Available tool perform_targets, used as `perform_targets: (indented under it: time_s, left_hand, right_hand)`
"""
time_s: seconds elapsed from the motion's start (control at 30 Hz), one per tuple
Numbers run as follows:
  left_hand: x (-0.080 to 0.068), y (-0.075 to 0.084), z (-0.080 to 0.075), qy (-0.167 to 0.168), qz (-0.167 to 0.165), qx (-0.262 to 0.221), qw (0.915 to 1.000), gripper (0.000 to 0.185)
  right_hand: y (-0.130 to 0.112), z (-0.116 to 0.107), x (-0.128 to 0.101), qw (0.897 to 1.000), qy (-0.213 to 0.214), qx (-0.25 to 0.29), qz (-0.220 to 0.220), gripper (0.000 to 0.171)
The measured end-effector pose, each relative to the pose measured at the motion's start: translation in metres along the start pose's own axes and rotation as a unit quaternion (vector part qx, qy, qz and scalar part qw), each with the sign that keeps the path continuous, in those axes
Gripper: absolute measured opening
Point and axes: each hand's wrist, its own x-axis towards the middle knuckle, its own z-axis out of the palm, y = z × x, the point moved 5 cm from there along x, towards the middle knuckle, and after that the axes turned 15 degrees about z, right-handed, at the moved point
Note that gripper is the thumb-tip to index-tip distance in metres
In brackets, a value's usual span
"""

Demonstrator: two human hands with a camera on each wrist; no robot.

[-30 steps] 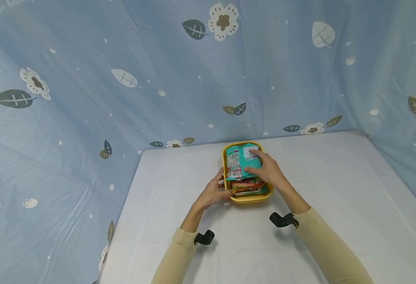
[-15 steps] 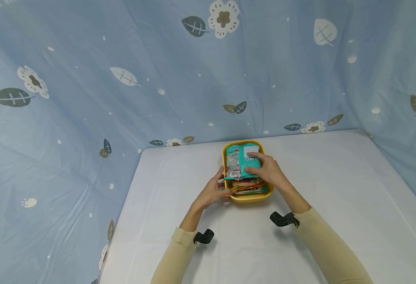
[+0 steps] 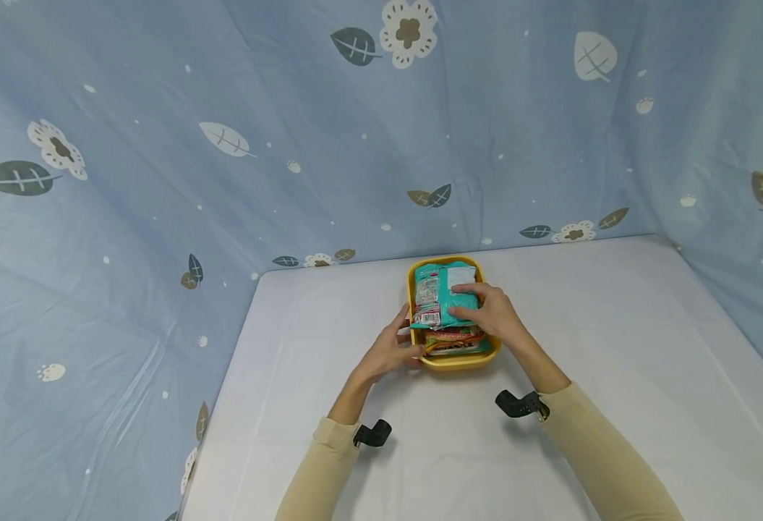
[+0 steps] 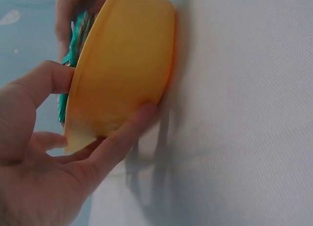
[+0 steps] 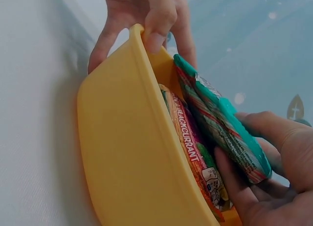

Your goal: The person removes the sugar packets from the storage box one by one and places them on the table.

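Note:
A yellow plastic tub (image 3: 459,364) stands near the table's back edge in the head view. My left hand (image 3: 388,354) grips its left side, thumb at the rim and fingers against the outer wall. A teal snack packet (image 3: 428,297) lies at the top of the tub, with barcode and printed text facing up. My right hand (image 3: 495,311) pinches this packet at its right side; in the right wrist view it sits tilted between thumb and fingers. Below it lies a packet (image 5: 188,138) lettered "blackcurrant", partly hidden. The tub's bottom is hidden.
A white cloth (image 3: 615,347) covers the table. A blue curtain (image 3: 329,145) with leaves and flowers hangs behind and at the left. Each wrist carries a black camera mount (image 3: 518,403).
Both hands keep their places on the tub and the teal packet. The whole head view has shifted slightly; the packet looks almost unmoved in the tub.

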Motion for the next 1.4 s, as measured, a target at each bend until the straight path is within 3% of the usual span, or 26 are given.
perform_targets:
  time_s: [0.27, 0.5, 1.4]
  left_hand:
    - [0.001, -0.003, -0.001, 0.001, -0.004, -0.003, 1.0000, 0.096]
    - [0.007, -0.030, -0.003, 0.013, 0.005, 0.022, 0.9997, 0.097]
    - [0.008, -0.033, -0.008, 0.007, 0.006, 0.009, 0.9999, 0.095]
  right_hand:
    - [0.000, -0.001, -0.002, 1.000, 0.002, -0.001, -0.013, 0.051]
    - [0.002, -0.002, -0.002, 1.000, -0.001, 0.006, -0.011, 0.052]
    - [0.003, -0.004, -0.005, 0.999, -0.011, 0.026, -0.016, 0.053]
